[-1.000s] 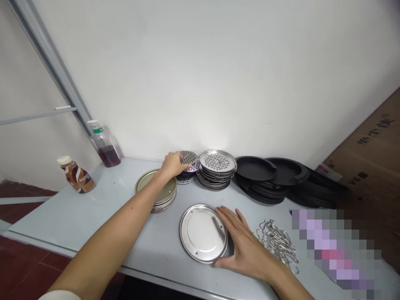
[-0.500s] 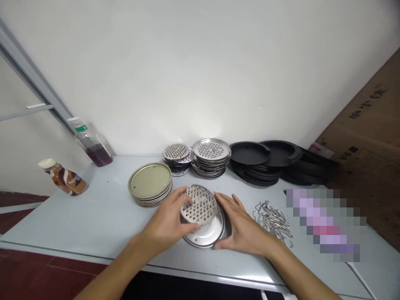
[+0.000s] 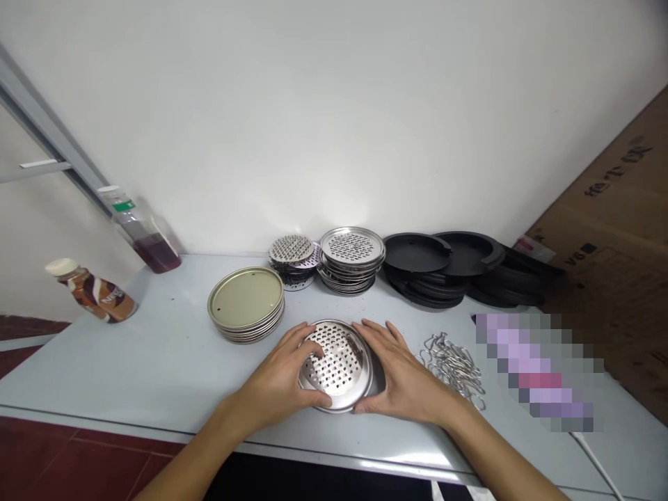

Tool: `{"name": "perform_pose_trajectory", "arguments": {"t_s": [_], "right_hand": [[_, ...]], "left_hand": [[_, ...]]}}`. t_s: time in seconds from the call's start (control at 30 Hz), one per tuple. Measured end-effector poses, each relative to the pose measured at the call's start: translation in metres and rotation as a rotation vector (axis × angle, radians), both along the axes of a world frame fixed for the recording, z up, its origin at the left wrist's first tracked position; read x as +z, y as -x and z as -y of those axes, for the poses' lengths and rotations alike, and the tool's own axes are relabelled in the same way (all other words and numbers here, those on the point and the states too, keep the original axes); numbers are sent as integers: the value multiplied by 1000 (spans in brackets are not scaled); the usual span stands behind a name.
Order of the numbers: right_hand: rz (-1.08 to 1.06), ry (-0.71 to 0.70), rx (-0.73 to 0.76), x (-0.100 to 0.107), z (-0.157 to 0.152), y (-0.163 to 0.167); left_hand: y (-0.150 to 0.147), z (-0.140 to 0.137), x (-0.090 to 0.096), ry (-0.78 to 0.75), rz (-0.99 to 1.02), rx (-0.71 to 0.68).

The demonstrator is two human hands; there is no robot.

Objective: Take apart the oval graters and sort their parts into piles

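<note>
A perforated metal disc lies low over a shallow round metal lid, inside its rim and slightly toward the left. My left hand grips the disc by its left edge, thumb at the front and fingers at the back. Curled round the lid's right side is my right hand, its thumb and fingertips on the rim. Left of my hands stands a stack of gold-toned round lids. Behind are a pile of loose perforated discs and a stack of lids with discs in them.
Black round trays are piled along the wall on the right. A heap of wire clips lies right of my right hand, before a blurred purple item. Two bottles stand at the left; a cardboard box borders the right.
My left hand has lowered the perforated disc onto the metal lid, from a tilted pose to nearly flat. The right hand stays at the lid's edge.
</note>
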State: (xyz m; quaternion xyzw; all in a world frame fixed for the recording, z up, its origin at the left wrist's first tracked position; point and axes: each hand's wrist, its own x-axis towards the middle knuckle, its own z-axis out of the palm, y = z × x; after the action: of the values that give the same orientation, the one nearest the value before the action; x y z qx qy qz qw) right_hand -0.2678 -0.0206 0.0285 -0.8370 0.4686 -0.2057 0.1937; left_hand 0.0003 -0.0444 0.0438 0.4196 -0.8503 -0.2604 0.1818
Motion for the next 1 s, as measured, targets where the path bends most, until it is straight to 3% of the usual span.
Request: {"name": "perform_pose_trajectory", "arguments": {"t_s": [0.27,0.53,1.0], "right_hand": [[-48,15,18,1,0,1],[-52,20,7,0,0,0],[-60,7,8,0,-1,0]], "left_hand": [[-12,15,7,12,-77,-39],[-13,13,-9,60,-189,52],[-8,12,-20,215,-87,151]]}}
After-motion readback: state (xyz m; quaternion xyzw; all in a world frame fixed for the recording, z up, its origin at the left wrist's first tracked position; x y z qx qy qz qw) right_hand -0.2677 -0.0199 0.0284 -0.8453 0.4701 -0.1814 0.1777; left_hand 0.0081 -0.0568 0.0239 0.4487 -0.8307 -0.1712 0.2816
